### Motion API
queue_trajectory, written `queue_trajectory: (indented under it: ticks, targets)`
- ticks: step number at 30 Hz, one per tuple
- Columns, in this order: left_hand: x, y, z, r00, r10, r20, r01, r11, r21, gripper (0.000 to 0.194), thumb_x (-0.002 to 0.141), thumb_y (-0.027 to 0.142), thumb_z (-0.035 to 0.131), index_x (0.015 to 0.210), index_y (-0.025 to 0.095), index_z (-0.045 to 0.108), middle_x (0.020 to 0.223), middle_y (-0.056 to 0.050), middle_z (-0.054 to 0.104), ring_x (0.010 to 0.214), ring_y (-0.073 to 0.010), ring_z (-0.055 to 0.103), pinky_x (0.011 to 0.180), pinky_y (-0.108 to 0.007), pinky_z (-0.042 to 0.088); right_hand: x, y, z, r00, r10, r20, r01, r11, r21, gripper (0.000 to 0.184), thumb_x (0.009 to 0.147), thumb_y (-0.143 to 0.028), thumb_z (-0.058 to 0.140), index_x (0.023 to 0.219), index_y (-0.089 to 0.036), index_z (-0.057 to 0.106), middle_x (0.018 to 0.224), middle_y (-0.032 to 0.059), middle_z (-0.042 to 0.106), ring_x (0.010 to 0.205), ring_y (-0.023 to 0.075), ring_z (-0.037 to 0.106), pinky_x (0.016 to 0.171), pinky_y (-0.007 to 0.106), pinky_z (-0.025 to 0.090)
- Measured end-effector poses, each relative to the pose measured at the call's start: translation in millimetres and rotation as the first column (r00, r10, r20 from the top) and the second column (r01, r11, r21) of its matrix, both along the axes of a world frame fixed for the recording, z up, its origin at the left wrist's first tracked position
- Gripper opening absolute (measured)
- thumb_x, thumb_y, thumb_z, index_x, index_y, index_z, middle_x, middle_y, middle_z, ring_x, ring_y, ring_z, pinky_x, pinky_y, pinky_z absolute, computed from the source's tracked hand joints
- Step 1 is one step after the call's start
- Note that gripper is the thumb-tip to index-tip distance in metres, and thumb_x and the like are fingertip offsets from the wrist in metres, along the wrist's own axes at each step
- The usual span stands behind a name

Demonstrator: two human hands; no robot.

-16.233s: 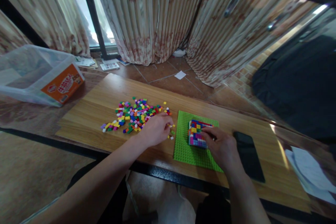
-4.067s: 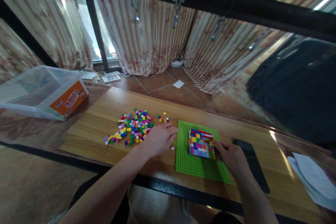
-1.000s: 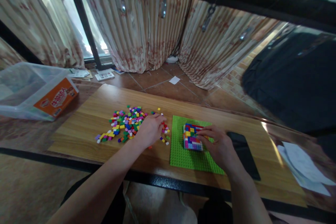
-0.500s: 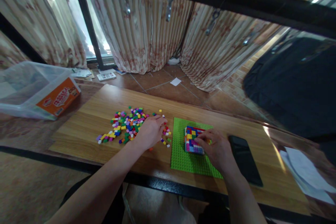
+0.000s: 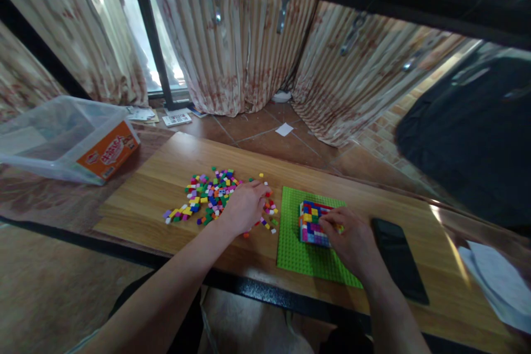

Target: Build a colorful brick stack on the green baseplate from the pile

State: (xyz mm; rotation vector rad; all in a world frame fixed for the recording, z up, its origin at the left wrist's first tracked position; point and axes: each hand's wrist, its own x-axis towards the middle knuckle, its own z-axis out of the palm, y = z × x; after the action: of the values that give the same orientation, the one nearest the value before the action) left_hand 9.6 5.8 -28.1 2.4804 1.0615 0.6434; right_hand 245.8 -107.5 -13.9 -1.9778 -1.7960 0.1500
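My right hand [image 5: 348, 238] is over a block build [image 5: 311, 227] of small multicoloured toy bricks, which stands on a green studded baseplate [image 5: 290, 254]. Its thumb and forefinger are pinched at the top of the build; anything between them is too small or hidden to make out. The hand covers the build's right part. My left hand [image 5: 244, 207] rests low at the right side of a pile of loose toy bricks [image 5: 211, 193]. The left fingers are bent together with the tips down among the bricks, near a red one, and what they hold is hidden.
A black phone [image 5: 400, 260] lies right of the baseplate on the wooden board [image 5: 145, 177]. White papers [image 5: 498, 276] lie at the far right. A clear plastic bin [image 5: 66, 138] with an orange label stands at the left. A dark metal bar crosses above, with hanging clips.
The whole view has shifted, so things appear slightly further right. My right hand stays pinched at the build with only a slight movement. My left hand keeps its place by the pile.
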Motion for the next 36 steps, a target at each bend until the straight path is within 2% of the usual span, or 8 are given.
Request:
queue_trajectory:
  ticks: [17,20,23,26,31,36]
  targets:
    - [-6,1,4.1,0.999,0.032,0.011,-0.032,0.999,0.004,0.022,0.087,0.011,0.046,0.095,0.017,0.065,0.091,-0.005,0.066,0.086,-0.0182,0.062,0.080,-0.031,0.049,0,0,-0.3,0.997,-0.035,-0.070,0.032,0.999,-0.043,0.024,0.083,-0.033,0.053,0.070,-0.022,0.071,0.081,0.0043,0.067,0.076,0.0195,0.062,0.072,0.034,0.046]
    - [-14,6,7.9,0.995,0.084,0.055,-0.085,0.996,0.018,0.024,0.086,0.010,0.046,0.099,0.017,0.066,0.094,-0.006,0.068,0.088,-0.0185,0.063,0.082,-0.032,0.050,-2,-1,2.7,0.995,-0.049,-0.084,0.052,0.998,0.036,0.021,0.081,-0.035,0.057,0.071,-0.022,0.071,0.081,0.0038,0.067,0.074,0.0191,0.063,0.068,0.033,0.047]
    - [-24,12,11.3,0.986,0.151,0.074,-0.153,0.988,0.017,0.025,0.085,0.011,0.047,0.101,0.016,0.066,0.096,-0.006,0.068,0.088,-0.0190,0.063,0.082,-0.033,0.051,-13,-1,6.4,0.990,-0.061,-0.124,0.084,0.977,0.195,0.021,0.083,-0.037,0.058,0.076,-0.021,0.071,0.084,0.0042,0.067,0.075,0.0183,0.063,0.064,0.031,0.048]
    - [-30,17,13.5,0.978,0.189,0.090,-0.191,0.982,0.012,0.025,0.085,0.011,0.048,0.102,0.015,0.066,0.099,-0.008,0.068,0.090,-0.0197,0.064,0.084,-0.034,0.051,-32,1,6.6,0.989,0.026,-0.144,0.014,0.962,0.274,0.020,0.087,-0.036,0.057,0.081,-0.022,0.070,0.088,0.0040,0.066,0.079,0.0171,0.063,0.067,0.029,0.050]
    - [-31,16,14.4,0.978,0.194,0.069,-0.196,0.980,0.022,0.025,0.084,0.011,0.048,0.101,0.014,0.067,0.099,-0.008,0.069,0.091,-0.0198,0.064,0.085,-0.033,0.051,-67,8,-1.2,0.978,0.207,-0.016,-0.201,0.963,0.179,0.017,0.089,-0.031,0.056,0.088,-0.023,0.070,0.088,0.0032,0.067,0.083,0.0177,0.062,0.077,0.032,0.048]
    - [-29,13,13.1,0.980,0.197,0.026,-0.197,0.980,0.013,0.025,0.086,0.014,0.047,0.101,0.017,0.067,0.099,-0.007,0.069,0.089,-0.0192,0.064,0.083,-0.032,0.051,-84,15,-7.6,0.957,0.264,0.122,-0.265,0.964,-0.014,0.017,0.089,-0.025,0.056,0.098,-0.022,0.070,0.089,0.0037,0.067,0.085,0.0207,0.059,0.078,0.034,0.042]
